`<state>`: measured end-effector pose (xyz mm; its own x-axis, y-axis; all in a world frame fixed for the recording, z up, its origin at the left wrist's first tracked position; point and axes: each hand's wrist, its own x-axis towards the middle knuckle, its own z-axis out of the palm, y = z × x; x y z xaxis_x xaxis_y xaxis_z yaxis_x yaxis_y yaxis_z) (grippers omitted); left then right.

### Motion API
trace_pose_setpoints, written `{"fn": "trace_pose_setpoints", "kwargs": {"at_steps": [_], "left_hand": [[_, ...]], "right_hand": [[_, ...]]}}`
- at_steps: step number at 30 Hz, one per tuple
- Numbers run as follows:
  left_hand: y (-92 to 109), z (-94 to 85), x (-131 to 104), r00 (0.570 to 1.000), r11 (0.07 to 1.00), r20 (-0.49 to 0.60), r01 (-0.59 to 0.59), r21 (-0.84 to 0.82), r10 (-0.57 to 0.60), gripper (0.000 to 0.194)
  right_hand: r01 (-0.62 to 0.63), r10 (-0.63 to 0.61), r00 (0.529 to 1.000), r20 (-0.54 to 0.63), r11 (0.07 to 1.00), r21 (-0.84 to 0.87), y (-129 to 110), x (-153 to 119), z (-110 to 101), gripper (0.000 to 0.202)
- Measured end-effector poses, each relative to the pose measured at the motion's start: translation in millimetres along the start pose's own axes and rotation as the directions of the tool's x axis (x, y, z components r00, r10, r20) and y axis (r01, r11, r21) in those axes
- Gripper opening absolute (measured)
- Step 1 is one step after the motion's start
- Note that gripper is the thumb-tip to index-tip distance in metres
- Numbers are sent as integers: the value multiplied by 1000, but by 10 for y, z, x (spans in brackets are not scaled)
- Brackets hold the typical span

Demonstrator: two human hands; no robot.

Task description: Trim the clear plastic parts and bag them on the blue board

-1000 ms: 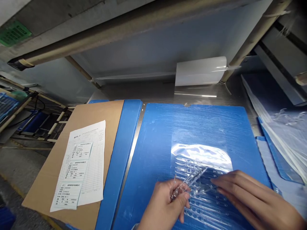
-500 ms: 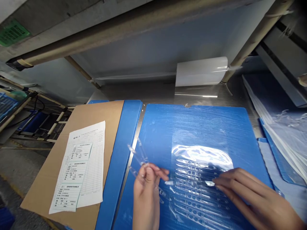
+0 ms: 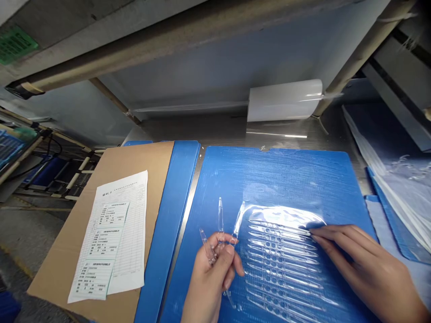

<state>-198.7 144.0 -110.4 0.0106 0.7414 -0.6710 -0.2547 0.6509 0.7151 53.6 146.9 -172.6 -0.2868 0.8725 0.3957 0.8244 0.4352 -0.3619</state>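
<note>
Several clear, slim plastic pieces with pointed ends and round holes (image 3: 220, 215) stick out of my left hand (image 3: 215, 269), whose fingers are closed around them. More of these clear pieces (image 3: 281, 255) lie side by side in a column on a sheet of clear film (image 3: 283, 193), their holes roughly lined up. My right hand (image 3: 360, 258) pinches the right tip of the topmost clear piece (image 3: 286, 227) in the column, with thumb and fingers together. Glare on the film blurs its edges. The lower ends of the pieces in my left hand are partly hidden by the fingers.
A blue board (image 3: 222, 170) lies under the film. Behind it a roll of clear film (image 3: 284, 101) sits by a post. Printed sheets (image 3: 129, 233) rest on brown cardboard (image 3: 158, 157) at left. Stacked film-covered sheets (image 3: 393, 179) stand at right.
My right hand has moved slightly up and right, bringing a clear piece to the column's top. My left hand has turned, so its pieces now point upward.
</note>
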Motion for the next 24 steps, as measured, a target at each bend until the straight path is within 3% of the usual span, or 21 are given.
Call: {"fn": "trace_pose_setpoints", "kwargs": {"at_steps": [10, 13, 16, 20, 24], "left_hand": [[-1, -8, 28, 994, 965, 67, 63, 253, -83, 36], [-25, 6, 31, 988, 932, 113, 58, 357, -104, 32], [-42, 35, 26, 982, 906, 155, 37, 422, -112, 31], [-33, 59, 11, 987, 905, 137, 14, 425, -80, 38], [-19, 41, 8, 994, 915, 97, -1, 404, -41, 40]], "right_hand": [[18, -18, 1000, 2, 1000, 17, 32, 1, 8, 24], [-18, 13, 999, 50, 995, 97, -60, -11, -54, 27], [20, -45, 990, 131, 981, 191, -162, -16, -125, 27], [85, -123, 975, 183, 976, 200, -188, -35, -198, 19], [100, -131, 964, 229, 984, 145, -166, -78, -223, 26]]}}
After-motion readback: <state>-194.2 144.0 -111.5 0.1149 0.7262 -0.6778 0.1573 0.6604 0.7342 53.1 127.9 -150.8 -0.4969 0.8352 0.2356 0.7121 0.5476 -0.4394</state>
